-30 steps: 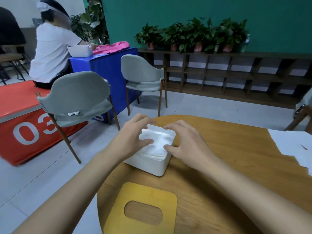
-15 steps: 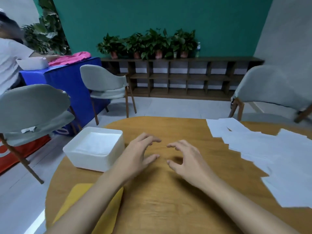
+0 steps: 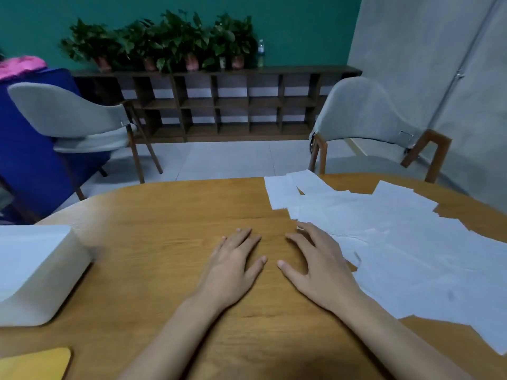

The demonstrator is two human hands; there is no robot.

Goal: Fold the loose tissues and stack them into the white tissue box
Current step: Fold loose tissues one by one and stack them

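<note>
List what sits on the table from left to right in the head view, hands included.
white tissue box → left hand → right hand → loose tissues. The yellow lid lies at the near left corner, in front of the box.

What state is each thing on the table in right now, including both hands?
white tissue box: open, lid off, filled with tissue to near the rim
yellow lid: off the box, flat on the table by the near edge
loose tissues: unfolded, spread overlapping on the table's right side
left hand: open, empty, palm down over bare wood
right hand: open, holding nothing, fingertips at the tissue pile's edge
</note>
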